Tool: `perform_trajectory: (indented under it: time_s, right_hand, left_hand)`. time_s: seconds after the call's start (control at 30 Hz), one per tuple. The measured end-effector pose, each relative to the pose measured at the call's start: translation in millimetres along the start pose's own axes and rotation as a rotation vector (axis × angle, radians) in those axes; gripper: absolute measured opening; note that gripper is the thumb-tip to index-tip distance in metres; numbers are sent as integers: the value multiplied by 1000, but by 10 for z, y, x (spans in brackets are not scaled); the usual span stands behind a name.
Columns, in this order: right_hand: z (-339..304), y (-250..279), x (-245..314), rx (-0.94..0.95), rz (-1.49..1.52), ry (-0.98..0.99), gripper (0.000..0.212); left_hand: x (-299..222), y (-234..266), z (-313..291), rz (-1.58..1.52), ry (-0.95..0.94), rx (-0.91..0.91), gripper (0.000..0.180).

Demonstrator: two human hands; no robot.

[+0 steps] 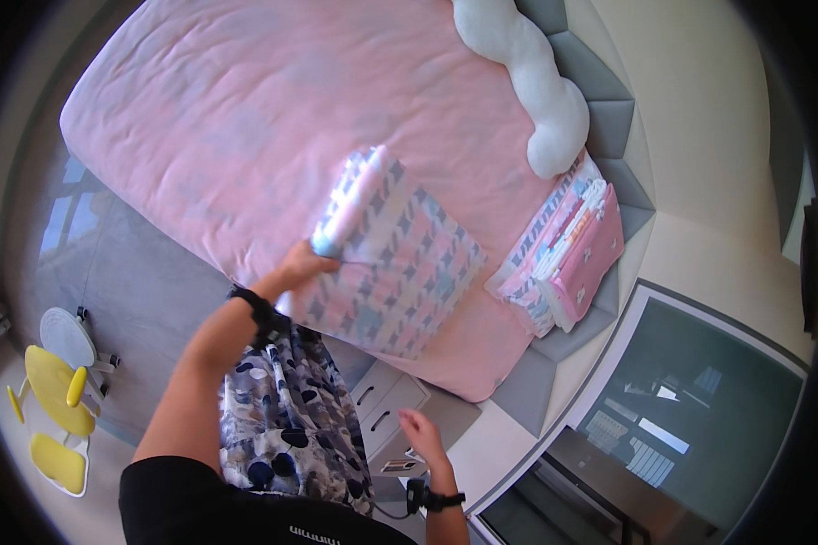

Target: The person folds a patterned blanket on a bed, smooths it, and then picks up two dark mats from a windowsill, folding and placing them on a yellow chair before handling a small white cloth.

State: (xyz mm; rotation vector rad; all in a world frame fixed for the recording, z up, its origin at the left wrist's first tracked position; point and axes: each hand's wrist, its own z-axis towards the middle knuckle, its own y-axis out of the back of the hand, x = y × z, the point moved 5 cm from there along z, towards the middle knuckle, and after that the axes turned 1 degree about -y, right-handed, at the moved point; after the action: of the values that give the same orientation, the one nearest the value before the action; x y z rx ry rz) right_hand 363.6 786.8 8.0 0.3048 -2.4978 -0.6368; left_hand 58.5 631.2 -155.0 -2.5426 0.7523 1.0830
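A flat folded blanket point(400, 272) in pink, white and grey pattern lies near the close edge of the bed point(245, 118). Its left edge is turned up in a thick fold, and my left hand point(307, 263) grips it there, fingers wrapped around the fold. My right hand point(422, 434) hangs low by the bedside drawers, its fingers curled in with nothing visible in them, apart from the blanket. A black band sits on each wrist.
A white cloud-shaped cushion point(541, 100) and stacked pink pillows point(577, 250) rest by the grey padded headboard point(600, 77). A white bedside drawer unit point(386, 404) stands close to me. A yellow chair point(59, 391) is at the left, a dark window point(691, 400) at the right.
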Motion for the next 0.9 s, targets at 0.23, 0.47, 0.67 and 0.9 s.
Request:
perform_trajectory:
  time_s: [0.23,0.47,0.67,0.9]
  right_hand:
    - [1135,-167,-407,-13,43,-61,28]
    - [2141,-506,-824,-18,-97,-188,53]
    - [2415,-790,-913,-12,316,-283,69]
    - [2040,-1015,-846,24,742,-296,59]
  left_hand:
    - [246,1329,-29,24,44,-200,44]
    - [415,1410,140,310,280,-407,46]
    - [669,1507,161,177,239,-393,50]
    - [522,1391,-52,197,416,13,32]
